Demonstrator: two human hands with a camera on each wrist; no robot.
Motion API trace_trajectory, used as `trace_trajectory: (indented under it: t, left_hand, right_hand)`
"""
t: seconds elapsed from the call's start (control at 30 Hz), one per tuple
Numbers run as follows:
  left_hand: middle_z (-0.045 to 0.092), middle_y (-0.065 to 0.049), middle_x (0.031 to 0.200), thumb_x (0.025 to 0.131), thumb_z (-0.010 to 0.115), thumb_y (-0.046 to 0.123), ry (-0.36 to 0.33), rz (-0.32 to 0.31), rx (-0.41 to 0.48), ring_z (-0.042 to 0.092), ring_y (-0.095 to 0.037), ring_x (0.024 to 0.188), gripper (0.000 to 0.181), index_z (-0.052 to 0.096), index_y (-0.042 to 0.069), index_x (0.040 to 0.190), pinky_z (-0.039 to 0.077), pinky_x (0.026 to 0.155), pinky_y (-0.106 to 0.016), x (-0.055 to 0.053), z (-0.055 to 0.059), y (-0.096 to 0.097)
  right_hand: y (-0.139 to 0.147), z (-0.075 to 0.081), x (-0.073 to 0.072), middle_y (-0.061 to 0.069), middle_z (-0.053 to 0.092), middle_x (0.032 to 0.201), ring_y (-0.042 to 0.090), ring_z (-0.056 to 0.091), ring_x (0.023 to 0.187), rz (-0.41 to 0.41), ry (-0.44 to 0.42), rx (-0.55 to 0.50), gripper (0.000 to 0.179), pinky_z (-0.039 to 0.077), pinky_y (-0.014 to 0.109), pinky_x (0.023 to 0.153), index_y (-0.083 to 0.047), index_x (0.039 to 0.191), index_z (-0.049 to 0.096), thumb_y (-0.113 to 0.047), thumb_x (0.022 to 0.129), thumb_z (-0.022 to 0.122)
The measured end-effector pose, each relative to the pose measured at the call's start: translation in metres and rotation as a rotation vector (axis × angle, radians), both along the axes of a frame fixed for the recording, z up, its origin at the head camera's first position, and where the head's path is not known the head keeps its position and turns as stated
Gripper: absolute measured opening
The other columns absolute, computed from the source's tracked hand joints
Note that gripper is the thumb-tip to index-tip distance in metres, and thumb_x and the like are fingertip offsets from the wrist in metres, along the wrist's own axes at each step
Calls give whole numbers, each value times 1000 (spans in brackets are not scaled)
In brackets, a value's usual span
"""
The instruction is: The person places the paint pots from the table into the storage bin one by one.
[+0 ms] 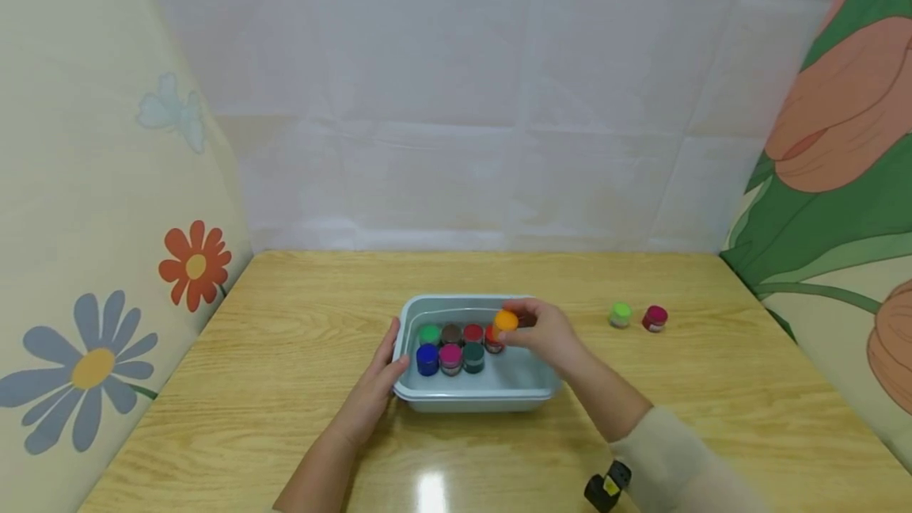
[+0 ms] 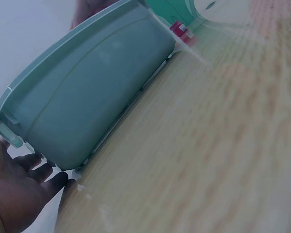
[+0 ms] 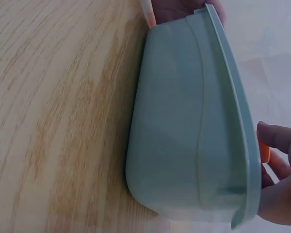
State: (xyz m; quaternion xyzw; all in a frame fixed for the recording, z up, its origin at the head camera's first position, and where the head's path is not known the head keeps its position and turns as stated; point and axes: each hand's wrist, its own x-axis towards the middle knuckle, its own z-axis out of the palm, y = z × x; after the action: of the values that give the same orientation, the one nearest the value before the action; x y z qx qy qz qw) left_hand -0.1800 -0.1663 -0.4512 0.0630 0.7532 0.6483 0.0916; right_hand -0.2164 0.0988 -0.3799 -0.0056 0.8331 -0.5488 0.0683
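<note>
A light blue-green plastic bin (image 1: 480,396) stands on the table, with small lidded paint jars inside in two rows. Green (image 1: 429,334), brown (image 1: 451,334) and red jars form the far row; blue (image 1: 427,359), magenta (image 1: 450,359) and dark green (image 1: 473,357) ones form the near row. My left hand (image 1: 374,390) holds the bin's left end, thumb over the rim and fingers outside. Between thumb and fingers, my right hand (image 1: 547,332) pinches an orange-lidded paint jar (image 1: 506,321) above the bin's right part, overlapping a red jar in the head view.
To the right of the bin, a lime green jar (image 1: 620,314) and a crimson jar (image 1: 655,318) stand on the wooden table (image 1: 285,355). A small black device (image 1: 607,487) is by the right sleeve. White cloth hangs behind the table, with flower-printed cloths at both sides.
</note>
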Motion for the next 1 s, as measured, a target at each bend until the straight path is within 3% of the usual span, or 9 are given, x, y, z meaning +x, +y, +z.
trace_trajectory:
  t: [0.17, 0.57, 1.0]
  left_hand:
    - [-3, -5, 167, 103, 40, 29, 0, -2, 2, -8, -35, 153, 65, 6, 25, 159, 2, 120, -61, 1, 2, 0]
    - [-3, -4, 167, 103, 40, 28, -4, 6, -3, -7, -33, 153, 66, 6, 25, 159, 2, 121, -61, -1, -1, 0]
    - [-2, -6, 167, 103, 40, 28, 10, 7, -4, -8, -35, 153, 65, 7, 23, 159, 0, 120, -61, 0, 0, 0]
  right_hand:
    - [-8, -6, -2, 15, 68, 110, 21, 60, 96, 7, 24, 27, 46, 53, 30, 87, 1, 120, 66, -1, 76, 80]
    - [-16, -17, -3, 14, 70, 107, 21, 61, 96, 32, -12, 121, 45, 51, 36, 92, 2, 114, 68, 5, 70, 79]
    - [-23, -25, -5, 13, 67, 111, 23, 59, 99, 40, -74, 212, 44, 49, 41, 98, -2, 114, 68, 4, 72, 79]
